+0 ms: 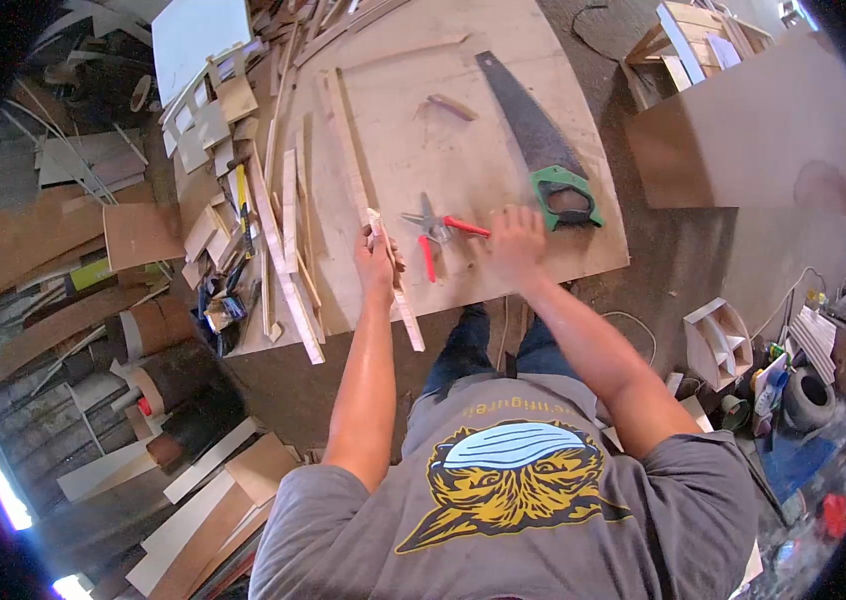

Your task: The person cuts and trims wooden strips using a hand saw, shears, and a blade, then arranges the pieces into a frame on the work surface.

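My left hand [375,265] is closed round a narrow wooden strip [407,318], whose lower end sticks out past the table's near edge. My right hand [518,240] is smeared by motion over the table, so its fingers do not show clearly. Close to its fingertips is one red handle of a pair of pliers or snips [430,226], lying with the handles spread. Just right of that hand lies a handsaw [533,120] with a green handle. Beyond my left hand, a longer wooden strip [346,150] lies on the plywood table [413,65].
Scrap wood and strips [288,215] crowd the table's left side, with a yellow tool [241,190] among them. A small wood offcut [453,106] lies mid-table. A large brown board [743,130] stands to the right. Boards [213,520] litter the floor at lower left.
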### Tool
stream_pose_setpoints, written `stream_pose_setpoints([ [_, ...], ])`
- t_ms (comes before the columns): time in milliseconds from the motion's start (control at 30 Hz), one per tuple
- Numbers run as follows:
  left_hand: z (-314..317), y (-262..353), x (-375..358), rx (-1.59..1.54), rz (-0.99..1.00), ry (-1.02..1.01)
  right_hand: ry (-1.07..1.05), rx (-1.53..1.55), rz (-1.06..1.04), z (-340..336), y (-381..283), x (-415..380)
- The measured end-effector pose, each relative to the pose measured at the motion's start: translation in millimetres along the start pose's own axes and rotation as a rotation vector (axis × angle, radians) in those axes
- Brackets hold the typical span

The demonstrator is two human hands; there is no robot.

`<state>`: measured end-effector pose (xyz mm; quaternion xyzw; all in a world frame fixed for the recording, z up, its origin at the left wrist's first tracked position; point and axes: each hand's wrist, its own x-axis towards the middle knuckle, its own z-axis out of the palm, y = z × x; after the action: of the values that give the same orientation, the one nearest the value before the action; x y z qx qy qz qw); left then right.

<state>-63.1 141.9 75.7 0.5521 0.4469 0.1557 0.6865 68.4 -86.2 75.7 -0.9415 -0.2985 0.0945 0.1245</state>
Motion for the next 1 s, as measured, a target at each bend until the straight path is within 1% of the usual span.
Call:
stream_pose_setpoints([
  [67, -9, 7, -6, -0.01, -0.008, -0.022, 0.025, 0.054, 0.045, 21, -58, -1],
  [133, -15, 18, -12, -0.016, -0.035, -0.049, 0.069, -0.095, 0.125, 40, -99, -6],
  [167, -20, 19, -12, -0.014, -0.005, -0.065, 0.091, -0.169, 0.168, 47, -112, -7],
  [267, -26, 29, -15, -0.009, 0.071, -0.106, 0.0, -0.182, 0.149, 60, -113, -8],
  [367, -28, 39, -20, -0.174, 0.085, -0.23, -0.034, -0.121, 0.106, 68, -91, -8],
  [467, -15, 52, -29, -0.221, 0.13, -0.363, -0.349, 0.112, 0.173, 18, -68, -9],
  [567, 12, 75, -45, -0.294, 0.162, -0.445, -0.572, 0.798, 0.405, 15, -17, -17],
  [600, 20, 81, -49, -0.307, 0.161, -0.489, -0.463, 0.985, 0.465, 44, 3, -27],
  [700, 49, 97, -65, -0.328, 0.173, -0.626, -0.148, 1.339, 0.467, -20, 13, -65],
  [767, 76, 106, -77, -0.327, 0.213, -0.723, 0.033, 1.335, 0.446, -57, 10, -84],
  [800, 92, 110, -85, -0.315, 0.216, -0.729, 0.124, 1.331, 0.434, -77, 8, -92],
  [867, 125, 115, -105, -0.286, 0.224, -0.737, 0.192, 1.052, 0.31, -148, 0, -115],
  [900, 141, 116, -113, -0.309, 0.257, -0.777, 0.219, 0.91, 0.255, -177, -2, -126],
  [933, 157, 117, -122, -0.332, 0.288, -0.817, 0.304, 0.831, 0.222, -192, 0, -134],
  [967, 172, 117, -130, -0.356, 0.319, -0.858, 0.34, 0.782, 0.223, -211, 3, -142],
  [1000, 187, 116, -138, -0.373, 0.305, -0.881, 0.374, 0.731, 0.226, -232, 6, -150],
])
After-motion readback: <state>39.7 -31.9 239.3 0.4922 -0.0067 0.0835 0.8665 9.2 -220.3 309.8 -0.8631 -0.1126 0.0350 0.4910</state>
